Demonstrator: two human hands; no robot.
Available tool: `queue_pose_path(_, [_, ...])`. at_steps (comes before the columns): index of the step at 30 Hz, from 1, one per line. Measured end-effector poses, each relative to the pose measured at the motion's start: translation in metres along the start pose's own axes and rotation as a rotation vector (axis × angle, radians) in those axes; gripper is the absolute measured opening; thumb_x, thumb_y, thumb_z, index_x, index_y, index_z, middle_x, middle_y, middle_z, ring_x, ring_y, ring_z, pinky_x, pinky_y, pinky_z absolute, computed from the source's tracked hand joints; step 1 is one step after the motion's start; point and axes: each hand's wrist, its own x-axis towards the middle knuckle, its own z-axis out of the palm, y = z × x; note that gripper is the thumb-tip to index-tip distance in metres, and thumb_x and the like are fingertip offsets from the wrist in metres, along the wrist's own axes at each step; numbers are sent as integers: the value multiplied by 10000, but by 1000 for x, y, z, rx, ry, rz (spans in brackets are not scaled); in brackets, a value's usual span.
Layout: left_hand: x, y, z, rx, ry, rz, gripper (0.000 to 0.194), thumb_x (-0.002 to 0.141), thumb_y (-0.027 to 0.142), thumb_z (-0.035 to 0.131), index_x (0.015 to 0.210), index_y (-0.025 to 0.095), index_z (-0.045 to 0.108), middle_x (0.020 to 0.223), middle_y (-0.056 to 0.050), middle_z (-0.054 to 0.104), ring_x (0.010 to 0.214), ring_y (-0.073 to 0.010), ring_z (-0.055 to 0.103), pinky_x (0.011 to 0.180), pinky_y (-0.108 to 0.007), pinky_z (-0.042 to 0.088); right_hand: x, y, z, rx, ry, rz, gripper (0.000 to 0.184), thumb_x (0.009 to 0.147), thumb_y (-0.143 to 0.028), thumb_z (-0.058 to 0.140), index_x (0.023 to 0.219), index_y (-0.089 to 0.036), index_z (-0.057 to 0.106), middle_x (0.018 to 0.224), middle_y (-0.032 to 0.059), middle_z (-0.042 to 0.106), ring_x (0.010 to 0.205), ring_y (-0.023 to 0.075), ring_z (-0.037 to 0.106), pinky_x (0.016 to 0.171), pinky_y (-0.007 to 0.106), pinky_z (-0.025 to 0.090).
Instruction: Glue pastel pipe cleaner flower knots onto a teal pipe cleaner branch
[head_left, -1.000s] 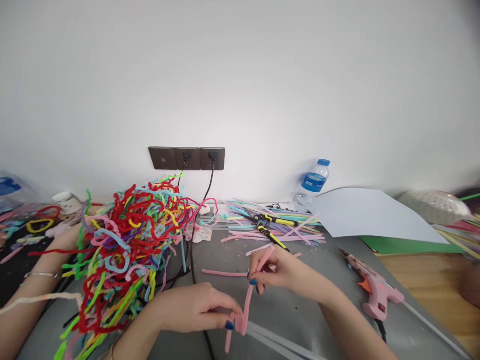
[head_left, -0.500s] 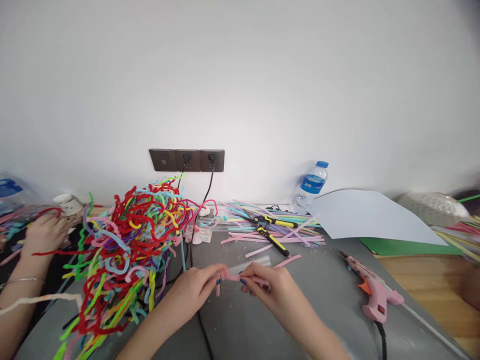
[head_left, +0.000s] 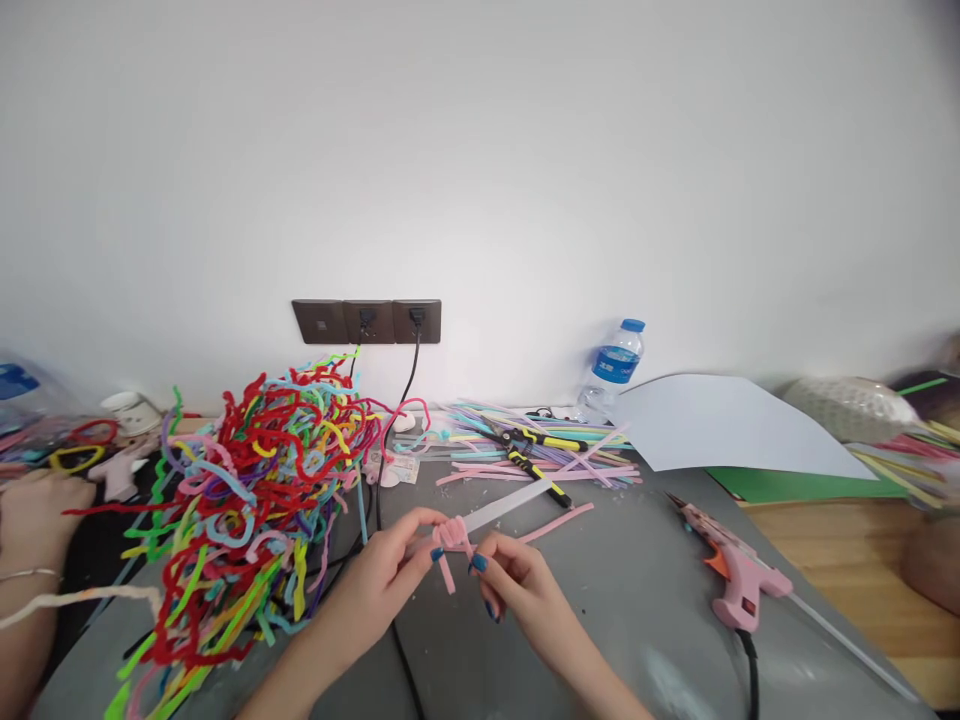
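My left hand (head_left: 379,572) is closed, its thumb and fingers pinching a coil of pink pipe cleaner (head_left: 451,532). The coil is wound round one end of a whitish, translucent strip (head_left: 508,503), which points up and to the right. One short pink tail hangs below the coil. Just right of it, my right hand (head_left: 519,578) pinches the pipe cleaner close to the winding, fingertips bent inward. Behind that hand another pink pipe cleaner (head_left: 559,523) lies on the grey table (head_left: 600,640). Yellow-and-black pliers (head_left: 544,470) rest beyond the strip.
A big tangle of coloured pipe cleaners (head_left: 255,500) stands at the left, with a co-worker's hand (head_left: 41,520) past it. Straight pipe cleaners (head_left: 480,470), a bottle (head_left: 615,365) and white paper (head_left: 735,420) lie behind. At right is a pink glue gun (head_left: 742,580); a black cable (head_left: 405,650) crosses the table.
The right hand has come down from holding the pink end raised, and the pipe cleaner now wraps closely round the strip. The strip has swung to point up and right. The co-worker's hand has shifted.
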Motion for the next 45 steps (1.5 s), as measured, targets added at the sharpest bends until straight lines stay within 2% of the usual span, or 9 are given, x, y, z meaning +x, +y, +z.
queue_pose_path(5, [0,-2,3,168,64,-28,422,1014,456,411,1294,183,571,713,16,622,586,-147,495,577,-231,351,-26,-25,0,-265,36,-83,348,960,-529,512,923,-197,609,578,-32,522,523,125,470,509,234,392])
queue_pose_path(9, [-2,3,4,226,7,-22,389,1001,347,431,1348,250,579,947,-21,733,781,-184,639,719,-240,443,-37,-47,-11,-660,124,-293,131,938,-237,525,891,-214,645,661,-3,585,559,132,488,533,242,372])
queue_pose_path(13, [-8,13,2,267,-179,6,358,996,300,464,1309,309,637,1106,-15,754,975,-208,679,836,-240,468,-33,-75,-28,-837,-35,-368,158,945,-210,570,813,-225,657,694,13,589,633,155,515,570,255,364])
queue_pose_path(17, [-13,23,-5,261,-424,94,304,998,367,502,1225,312,696,1022,-4,763,894,-183,668,798,-207,465,-15,-89,-44,-640,-331,-247,210,952,-322,627,776,-214,663,785,13,587,718,154,528,636,251,398])
queue_pose_path(20, [-15,25,-11,225,-432,140,332,1006,427,480,1216,287,696,959,-8,753,831,-167,641,801,-206,465,-2,-73,-46,-343,-455,-106,272,912,-440,674,793,-198,646,815,4,590,734,144,532,666,254,422])
queue_pose_path(24, [-16,20,-11,171,-267,87,384,1004,448,460,1253,247,671,954,-24,737,807,-170,626,773,-219,485,2,-33,-30,-24,-327,4,415,852,-581,696,766,-190,582,694,-28,563,614,115,513,595,239,421])
queue_pose_path(28, [-14,11,-5,98,-117,9,409,1007,412,440,1313,220,631,971,-48,739,847,-190,652,789,-241,511,-7,-11,-9,28,-123,-59,447,893,-614,628,775,-184,609,659,-13,582,581,115,526,574,239,444])
queue_pose_path(41, [1,-7,12,75,-23,-11,346,965,314,477,1257,224,640,1150,-53,726,962,-198,681,782,-231,509,-8,-7,1,73,55,-18,444,808,-619,727,877,-180,712,793,72,755,666,191,684,642,300,521])
queue_pose_path(45, [6,-4,12,115,4,-42,359,943,274,461,1260,218,621,875,-18,710,723,-165,630,671,-231,473,-3,-9,-3,69,36,-28,442,821,-620,716,885,-183,705,820,79,760,716,203,695,655,298,522])
